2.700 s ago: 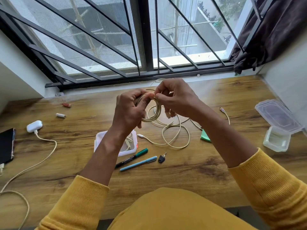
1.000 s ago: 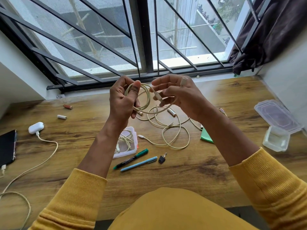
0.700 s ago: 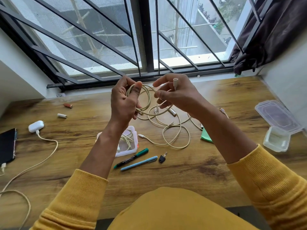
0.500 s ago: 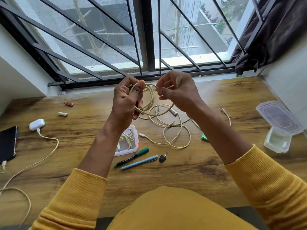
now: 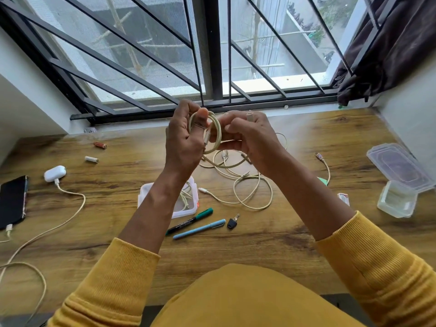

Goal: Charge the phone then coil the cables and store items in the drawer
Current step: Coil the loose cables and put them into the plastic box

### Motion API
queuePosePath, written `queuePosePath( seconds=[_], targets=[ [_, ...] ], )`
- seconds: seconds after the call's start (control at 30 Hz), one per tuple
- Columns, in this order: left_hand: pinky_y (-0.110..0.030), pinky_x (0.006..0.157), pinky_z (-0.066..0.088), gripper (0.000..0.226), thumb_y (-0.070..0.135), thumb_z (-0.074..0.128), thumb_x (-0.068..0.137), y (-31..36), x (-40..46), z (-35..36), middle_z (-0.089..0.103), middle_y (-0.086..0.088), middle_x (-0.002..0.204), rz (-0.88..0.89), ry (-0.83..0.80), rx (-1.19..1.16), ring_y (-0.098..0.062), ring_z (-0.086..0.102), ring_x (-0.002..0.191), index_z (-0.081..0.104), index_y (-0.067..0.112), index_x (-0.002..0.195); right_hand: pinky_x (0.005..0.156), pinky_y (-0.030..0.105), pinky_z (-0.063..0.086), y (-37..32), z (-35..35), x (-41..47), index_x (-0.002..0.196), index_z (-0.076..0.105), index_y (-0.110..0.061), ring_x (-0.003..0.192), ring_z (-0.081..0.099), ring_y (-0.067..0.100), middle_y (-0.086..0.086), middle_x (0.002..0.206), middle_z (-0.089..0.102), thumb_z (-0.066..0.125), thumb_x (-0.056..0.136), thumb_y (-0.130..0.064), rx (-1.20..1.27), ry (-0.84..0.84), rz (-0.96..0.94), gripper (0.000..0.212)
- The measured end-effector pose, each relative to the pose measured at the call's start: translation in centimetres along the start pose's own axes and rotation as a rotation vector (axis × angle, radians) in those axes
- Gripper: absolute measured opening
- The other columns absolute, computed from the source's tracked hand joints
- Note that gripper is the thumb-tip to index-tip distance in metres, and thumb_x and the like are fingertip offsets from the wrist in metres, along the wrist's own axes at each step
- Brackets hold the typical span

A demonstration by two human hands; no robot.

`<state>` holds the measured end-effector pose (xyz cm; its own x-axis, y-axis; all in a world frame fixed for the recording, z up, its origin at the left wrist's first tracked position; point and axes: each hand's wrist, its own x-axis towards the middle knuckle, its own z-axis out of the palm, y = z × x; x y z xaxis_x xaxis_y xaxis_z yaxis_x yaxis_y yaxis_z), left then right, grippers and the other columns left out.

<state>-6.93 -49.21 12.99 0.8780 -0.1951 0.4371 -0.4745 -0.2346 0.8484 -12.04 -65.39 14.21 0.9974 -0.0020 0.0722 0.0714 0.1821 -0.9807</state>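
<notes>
The left hand (image 5: 182,142) holds a small coil of cream cable (image 5: 213,135) above the tabletop (image 5: 271,232), its fingers (image 5: 203,116) curled round the loops with the thumb pressed on top; the right hand (image 5: 245,135) pinches the same cable just beside the coil, a plug end (image 5: 249,115) standing up between its fingers; the free tail hangs down from the coil to the loose cables (image 5: 247,185) lying below it. The cable looks light, limp and a little springy, so the loops would likely fan open if the thumb lifts; best taken where the turns cross, not by the plug. The phone (image 5: 13,201), far to the left of the coil, has a cable plugged in.
</notes>
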Motion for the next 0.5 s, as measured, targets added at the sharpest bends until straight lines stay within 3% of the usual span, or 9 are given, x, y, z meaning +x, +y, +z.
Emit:
queuePosePath(
  seconds=[0.13, 0.3, 0.5],
  targets=[
    [-0.015, 0.061, 0.038, 0.018, 0.026, 0.058, 0.107, 0.51, -0.29, 0.23, 0.050, 0.014, 0.072, 0.081, 0.081, 0.176, 0.000, 0.052, 0.065, 0.050, 0.017, 0.094, 0.079, 0.042, 0.061, 0.12, -0.09, -0.06, 0.109, 0.074, 0.007, 0.089, 0.074, 0.033, 0.027, 0.099, 0.075, 0.065, 0.103, -0.015, -0.060, -0.011, 0.022, 0.025],
    [-0.011, 0.061, 0.035, 0.019, 0.022, 0.060, 0.107, 0.55, -0.57, 0.38, 0.051, 0.016, 0.071, 0.098, 0.080, 0.219, 0.002, 0.052, 0.065, 0.051, 0.017, 0.092, 0.077, 0.043, 0.063, 0.57, -0.22, 0.12, 0.098, 0.075, 0.003, 0.079, 0.073, 0.031, 0.022, 0.086, 0.073, 0.074, 0.094, -0.002, -0.101, 0.005, 0.005, 0.006],
    [-0.013, 0.061, 0.036, 0.021, 0.027, 0.063, 0.107, 0.52, -0.65, 0.53, 0.054, 0.015, 0.069, 0.095, 0.097, 0.221, 0.000, 0.054, 0.065, 0.055, 0.018, 0.089, 0.071, 0.038, 0.064, 0.39, 0.12, 0.10, 0.119, 0.070, 0.006, 0.077, 0.076, 0.033, 0.026, 0.090, 0.076, 0.074, 0.093, 0.002, -0.097, 0.048, -0.008, 0.026]
  ],
)
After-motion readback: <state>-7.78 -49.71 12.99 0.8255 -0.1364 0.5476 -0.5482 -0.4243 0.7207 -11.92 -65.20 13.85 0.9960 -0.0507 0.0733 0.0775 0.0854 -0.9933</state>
